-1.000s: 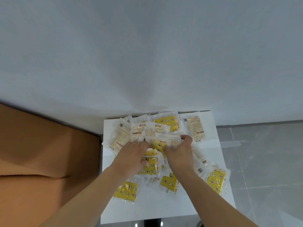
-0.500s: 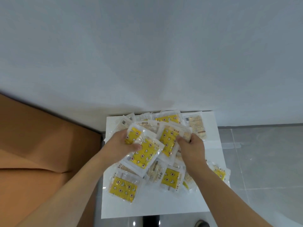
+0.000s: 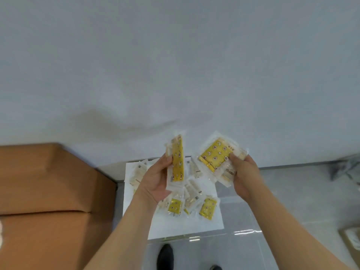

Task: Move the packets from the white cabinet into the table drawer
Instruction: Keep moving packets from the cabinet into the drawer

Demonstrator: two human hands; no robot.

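My left hand (image 3: 155, 179) grips a stack of packets (image 3: 176, 162), yellow-printed and clear-edged, held upright and edge-on above the white cabinet top (image 3: 175, 227). My right hand (image 3: 245, 173) holds a second bunch of packets (image 3: 216, 155), tilted, with a yellow face showing. Both bunches are lifted clear of the surface. Several more packets (image 3: 191, 201) still lie scattered on the cabinet top below my hands, some yellow, some pale. The table drawer is not in view.
A brown wooden table (image 3: 48, 191) fills the left side, its edge close to the cabinet. A pale wall rises behind. Grey tiled floor (image 3: 302, 201) lies to the right, with my shoes (image 3: 165, 254) below and a box corner (image 3: 350, 238) at far right.
Both hands have gathered packets from the pile and lifted them up off the cabinet top. The view has pulled back and shifted, showing more floor and table.
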